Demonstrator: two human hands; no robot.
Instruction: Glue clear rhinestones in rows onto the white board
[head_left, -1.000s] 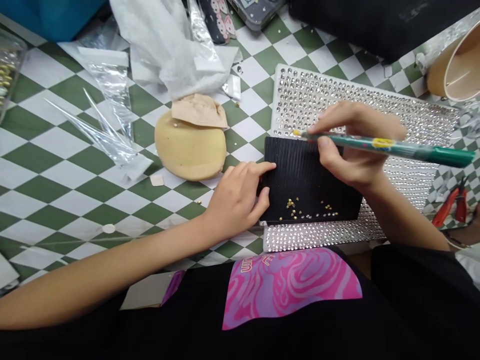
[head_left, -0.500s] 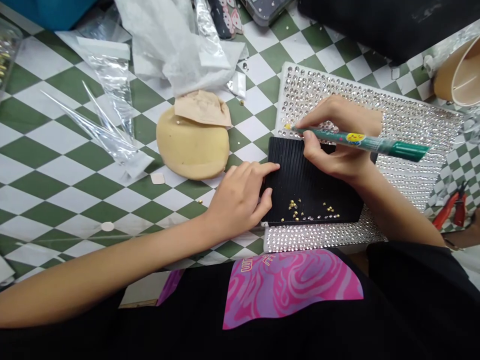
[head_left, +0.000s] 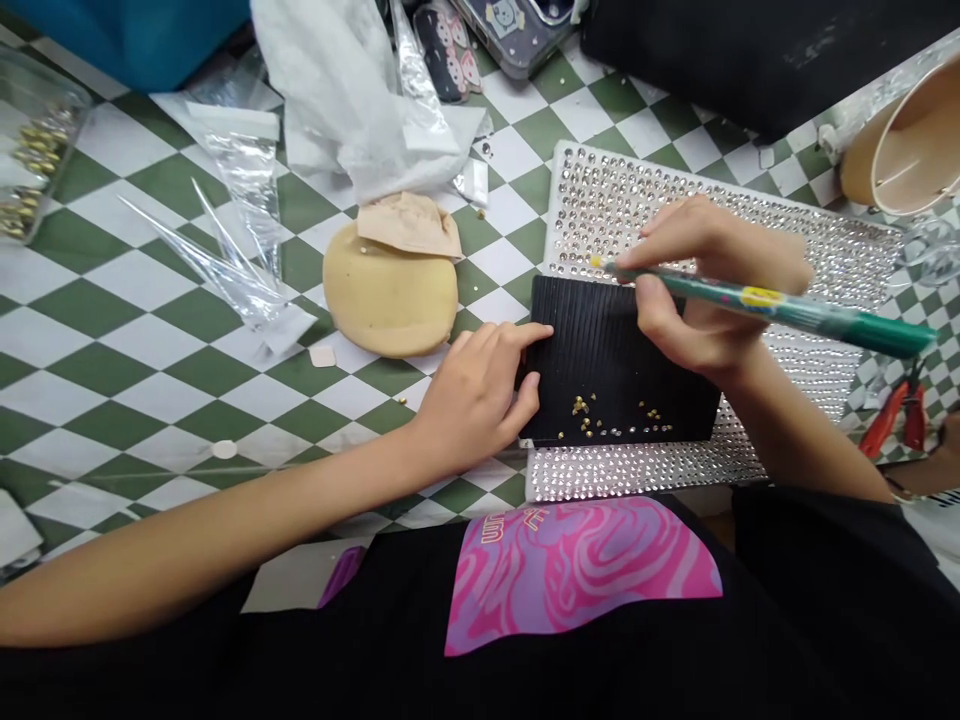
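My right hand (head_left: 712, 280) grips a green pen-like tool (head_left: 810, 313) whose yellow tip points left, over a white panel (head_left: 817, 265) covered with rows of shiny rhinestones. On that panel lies a black ridged tray (head_left: 622, 360), with small gold and clear stones (head_left: 585, 412) scattered near its lower edge. My left hand (head_left: 484, 390) rests at the tray's left edge, index finger stretched onto its corner and thumb apart, holding nothing. Whether the tool's tip touches the panel cannot be made out.
A yellow oval pad (head_left: 390, 300) lies left of the tray, below crumpled white wrapping (head_left: 345, 90). Clear plastic cones (head_left: 247, 285) and a box of gold stones (head_left: 37, 150) are further left. At right are a tan cup (head_left: 911, 150), red-handled pliers (head_left: 889, 415) and another person's arm (head_left: 926, 468).
My right hand has moved right and slightly down with the tool, its tip drawing away from the panel's left edge. My left hand stays at the tray. The camera view has shifted slightly.
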